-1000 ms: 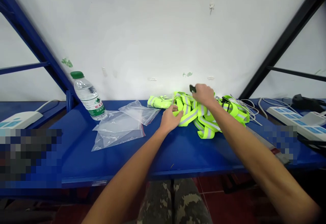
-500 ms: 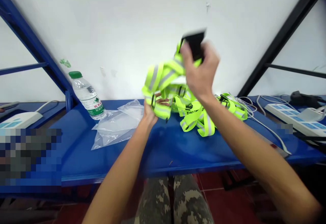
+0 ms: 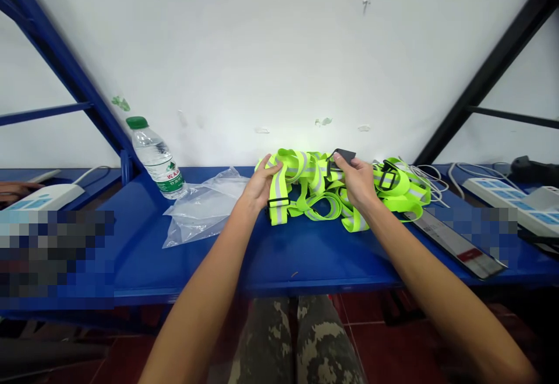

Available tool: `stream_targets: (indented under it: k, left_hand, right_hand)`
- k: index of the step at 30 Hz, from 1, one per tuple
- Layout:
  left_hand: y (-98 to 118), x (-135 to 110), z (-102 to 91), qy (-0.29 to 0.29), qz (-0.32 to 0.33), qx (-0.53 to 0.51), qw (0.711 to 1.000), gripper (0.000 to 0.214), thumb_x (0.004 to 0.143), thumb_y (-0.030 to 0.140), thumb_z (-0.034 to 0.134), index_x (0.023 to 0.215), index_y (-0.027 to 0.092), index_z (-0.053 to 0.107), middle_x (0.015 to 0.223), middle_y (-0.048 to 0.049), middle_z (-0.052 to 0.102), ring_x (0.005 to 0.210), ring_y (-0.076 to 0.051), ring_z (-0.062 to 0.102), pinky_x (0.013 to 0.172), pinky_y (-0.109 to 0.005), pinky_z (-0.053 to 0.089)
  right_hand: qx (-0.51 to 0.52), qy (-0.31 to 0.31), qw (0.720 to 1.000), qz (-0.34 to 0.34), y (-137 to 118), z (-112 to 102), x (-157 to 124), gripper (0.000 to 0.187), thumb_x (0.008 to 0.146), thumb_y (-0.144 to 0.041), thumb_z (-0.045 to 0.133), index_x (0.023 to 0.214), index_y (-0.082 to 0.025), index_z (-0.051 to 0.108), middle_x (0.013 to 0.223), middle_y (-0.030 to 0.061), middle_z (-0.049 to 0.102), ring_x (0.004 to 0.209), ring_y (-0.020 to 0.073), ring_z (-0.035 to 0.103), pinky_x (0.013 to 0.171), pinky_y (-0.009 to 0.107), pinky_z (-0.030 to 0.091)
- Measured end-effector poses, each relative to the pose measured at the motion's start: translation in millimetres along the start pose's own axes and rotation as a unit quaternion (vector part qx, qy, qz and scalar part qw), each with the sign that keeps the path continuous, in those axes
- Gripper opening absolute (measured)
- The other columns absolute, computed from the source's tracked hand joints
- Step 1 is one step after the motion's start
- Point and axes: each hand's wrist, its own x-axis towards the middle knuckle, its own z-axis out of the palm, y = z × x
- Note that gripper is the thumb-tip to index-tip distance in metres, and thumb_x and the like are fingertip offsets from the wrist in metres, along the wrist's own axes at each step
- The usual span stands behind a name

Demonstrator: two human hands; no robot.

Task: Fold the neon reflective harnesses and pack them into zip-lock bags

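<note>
A tangle of neon-yellow reflective straps point(image 3: 323, 203) with grey stripes and black buckles lies on the blue table. My left hand point(image 3: 261, 185) grips a loop of strap at the left end of the tangle, thumb on top. Between the thumb and fingers of my right hand point(image 3: 358, 181) is a flat black piece point(image 3: 345, 155) joined to the straps. More straps with a black buckle point(image 3: 388, 176) lie just right of that hand. Some of the webbing is hidden behind my hands.
Clear plastic bags point(image 3: 205, 203) lie left of my left hand, with a green-capped water bottle point(image 3: 158, 160) beside them. At the right are a phone point(image 3: 458, 244), white cables point(image 3: 430, 177) and a power strip point(image 3: 510, 203). The blue table point(image 3: 314, 262) meets a white wall.
My right hand has come down from above the table with the black piece. The straps both hands held up now rest lower, among the others. The phone shows more fully.
</note>
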Motion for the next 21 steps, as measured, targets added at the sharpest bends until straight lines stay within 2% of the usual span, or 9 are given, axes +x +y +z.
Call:
stream_targets:
  k: [3, 5, 7, 9, 11, 14, 17, 19, 21]
  left_hand:
    - [3.2, 1.6, -2.9, 0.003, -0.011, -0.013, 1.000, 0.052, 0.079, 0.021, 0.073, 0.128, 0.017, 0.055, 0.088, -0.0036, 0.073, 0.072, -0.017, 0.070, 0.075, -0.032, 0.058]
    - [6.6, 1.1, -4.0, 0.009, -0.039, -0.017, 0.999, 0.033, 0.084, 0.030, 0.070, 0.111, 0.014, 0.062, 0.077, -0.0032, 0.071, 0.061, -0.014, 0.067, 0.061, -0.026, 0.057]
    - [10.5, 0.1, -4.8, 0.016, -0.067, -0.022, 0.997, 0.024, 0.087, 0.035, 0.068, 0.097, 0.013, 0.064, 0.064, -0.0010, 0.066, 0.049, -0.010, 0.060, 0.047, -0.020, 0.050]
    - [13.2, 0.3, -5.9, 0.012, -0.079, -0.028, 0.996, 0.019, 0.087, 0.032, 0.067, 0.093, 0.014, 0.063, 0.057, 0.0022, 0.061, 0.041, -0.007, 0.053, 0.038, -0.016, 0.042]
    - [13.2, 2.7, -7.7, 0.008, -0.069, -0.031, 0.997, 0.018, 0.086, 0.027, 0.068, 0.099, 0.016, 0.063, 0.055, 0.0043, 0.059, 0.037, -0.006, 0.050, 0.036, -0.015, 0.038]
    - [10.1, 8.9, -11.7, 0.036, -0.020, -0.017, 0.999, 0.031, 0.084, 0.024, 0.068, 0.113, 0.018, 0.060, 0.063, 0.0033, 0.065, 0.044, -0.009, 0.058, 0.042, -0.017, 0.044]
    - [8.7, 13.8, -16.7, 0.075, 0.018, -0.002, 0.997, 0.042, 0.086, 0.027, 0.066, 0.126, 0.022, 0.054, 0.077, 0.0011, 0.072, 0.058, -0.013, 0.068, 0.055, -0.022, 0.052]
    - [10.0, 14.7, -20.0, 0.085, 0.031, -0.015, 0.996, 0.049, 0.087, 0.029, 0.066, 0.132, 0.024, 0.049, 0.084, 0.0009, 0.072, 0.065, -0.014, 0.070, 0.063, -0.024, 0.054]
    - [11.7, 14.3, -22.5, 0.080, 0.032, -0.016, 0.996, 0.054, 0.087, 0.031, 0.066, 0.136, 0.026, 0.043, 0.088, 0.0018, 0.072, 0.072, -0.012, 0.070, 0.072, -0.025, 0.055]
  right_hand:
    - [-0.098, 0.029, 0.989, -0.103, -10.0, -4.6, 2.0, 0.042, 0.076, -0.057, 0.068, 0.088, -0.016, 0.069, 0.088, 0.0063, 0.069, 0.081, 0.0203, 0.064, 0.073, 0.034, 0.054]
    - [-0.196, 0.058, 0.963, -0.174, -18.3, -6.2, 4.6, 0.041, 0.081, -0.057, 0.063, 0.087, -0.017, 0.068, 0.096, 0.0092, 0.066, 0.087, 0.0216, 0.062, 0.076, 0.036, 0.053]
    - [-0.266, 0.093, 0.932, -0.227, -27.6, -7.7, 9.6, 0.039, 0.086, -0.054, 0.057, 0.093, -0.017, 0.067, 0.108, 0.0124, 0.062, 0.098, 0.0237, 0.060, 0.080, 0.038, 0.053]
    - [-0.290, 0.121, 0.911, -0.266, -37.8, -9.7, 16.6, 0.037, 0.090, -0.050, 0.051, 0.103, -0.018, 0.065, 0.119, 0.0148, 0.056, 0.112, 0.0266, 0.056, 0.088, 0.042, 0.051]
    - [-0.283, 0.140, 0.901, -0.296, -48.7, -12.5, 24.1, 0.033, 0.093, -0.045, 0.048, 0.107, -0.019, 0.062, 0.126, 0.0164, 0.051, 0.123, 0.0300, 0.049, 0.095, 0.047, 0.047]
    - [-0.248, 0.179, 0.892, -0.332, -66.4, -17.8, 35.0, 0.024, 0.093, -0.041, 0.049, 0.096, -0.020, 0.060, 0.126, 0.0177, 0.051, 0.123, 0.0312, 0.047, 0.101, 0.049, 0.042]
    - [-0.202, 0.259, 0.893, -0.308, -82.9, -26.2, 49.5, 0.022, 0.091, -0.043, 0.052, 0.080, -0.023, 0.053, 0.100, 0.0142, 0.060, 0.101, 0.0264, 0.057, 0.094, 0.043, 0.046]
    - [-0.154, 0.337, 0.884, -0.285, -89.7, -35.0, 64.4, 0.019, 0.092, -0.039, 0.049, 0.082, -0.023, 0.047, 0.091, 0.0096, 0.058, 0.091, 0.0221, 0.058, 0.090, 0.039, 0.048]
    - [-0.092, 0.398, 0.874, -0.263, -89.3, -44.8, 82.9, 0.011, 0.094, -0.031, 0.040, 0.092, -0.022, 0.046, 0.099, 0.0093, 0.057, 0.097, 0.0197, 0.059, 0.092, 0.036, 0.048]
